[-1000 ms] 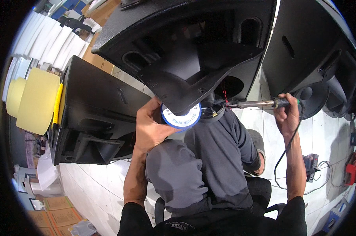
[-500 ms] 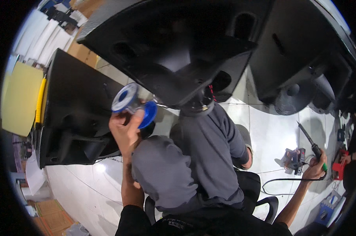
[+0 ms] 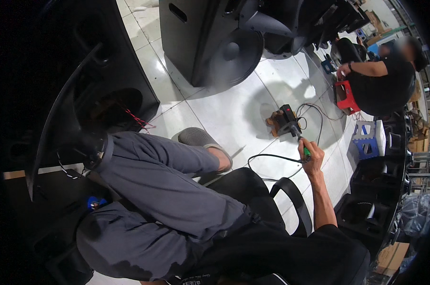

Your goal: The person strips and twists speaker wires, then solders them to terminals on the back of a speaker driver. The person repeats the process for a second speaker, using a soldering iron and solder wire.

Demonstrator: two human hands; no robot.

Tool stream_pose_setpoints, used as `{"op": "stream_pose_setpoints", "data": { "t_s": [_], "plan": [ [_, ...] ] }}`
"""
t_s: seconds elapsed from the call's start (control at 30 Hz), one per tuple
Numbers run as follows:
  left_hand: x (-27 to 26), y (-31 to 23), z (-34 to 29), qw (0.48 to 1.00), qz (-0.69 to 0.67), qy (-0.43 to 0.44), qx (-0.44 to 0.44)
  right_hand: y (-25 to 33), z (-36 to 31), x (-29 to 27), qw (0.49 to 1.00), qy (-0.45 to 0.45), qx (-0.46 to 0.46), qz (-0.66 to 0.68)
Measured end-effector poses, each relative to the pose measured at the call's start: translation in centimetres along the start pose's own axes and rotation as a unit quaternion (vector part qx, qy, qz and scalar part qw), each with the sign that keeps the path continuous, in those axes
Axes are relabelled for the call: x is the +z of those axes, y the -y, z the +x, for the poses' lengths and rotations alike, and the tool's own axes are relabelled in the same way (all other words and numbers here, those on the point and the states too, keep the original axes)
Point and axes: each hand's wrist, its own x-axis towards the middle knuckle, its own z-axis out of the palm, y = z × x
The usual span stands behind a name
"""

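Note:
My right hand (image 3: 313,158) is closed around the green-and-black handle of a soldering iron (image 3: 296,132). The iron's front end is at a small black-and-brown soldering stand (image 3: 286,114) on the floor; whether it rests in the holder cannot be made out. Beyond my left knee shows part of a blue spool of solder wire (image 3: 95,203), with a small skin-toned patch against it. The knee hides nearly all of my left hand. A speaker driver (image 3: 94,154) with loose wires sits by my other knee, under a large black speaker cabinet (image 3: 124,52).
Red wires (image 3: 138,118) hang from the cabinet. Another black speaker (image 3: 191,42) stands ahead on the tiled floor. The iron's black cable (image 3: 267,156) loops near my chair's armrest (image 3: 296,204). At right, a co-worker (image 3: 386,80) sits by a red stool (image 3: 346,97); a blue-grey stool (image 3: 367,138) stands nearer.
My view has swung to the right. My right hand has brought the soldering iron from upright to its stand. The solder spool, plainly held before, is now mostly behind my knee.

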Motion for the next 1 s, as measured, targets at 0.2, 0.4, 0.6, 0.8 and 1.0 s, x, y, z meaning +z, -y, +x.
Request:
{"op": "stream_pose_setpoints", "data": {
  "t_s": [0.2,0.4,0.6,0.8,1.0],
  "plan": [
    [0.1,1.5,-0.4,1.0,0.005,0.013,-0.006,-2.5,-3.8,3.1,0.994,0.102,0.008,0.024],
    [-1.0,3.1,-1.8,1.0,0.025,-0.003,-0.013,-5.3,-5.0,5.8,0.985,0.154,-0.026,0.069],
    [-3.5,9.2,-2.9,0.995,0.078,-0.034,-0.06,-11.5,-9.8,7.2,0.961,0.268,-0.052,0.054],
    [-9.3,15.6,-7.1,0.962,0.143,-0.168,-0.157,-12.6,-8.6,9.7,0.934,0.335,-0.12,0.017],
    [-10.5,21.1,-9.6,0.94,0.148,-0.173,-0.255,-13.6,-7.4,9.5,0.919,0.363,-0.157,-0.001]
  ]
}}
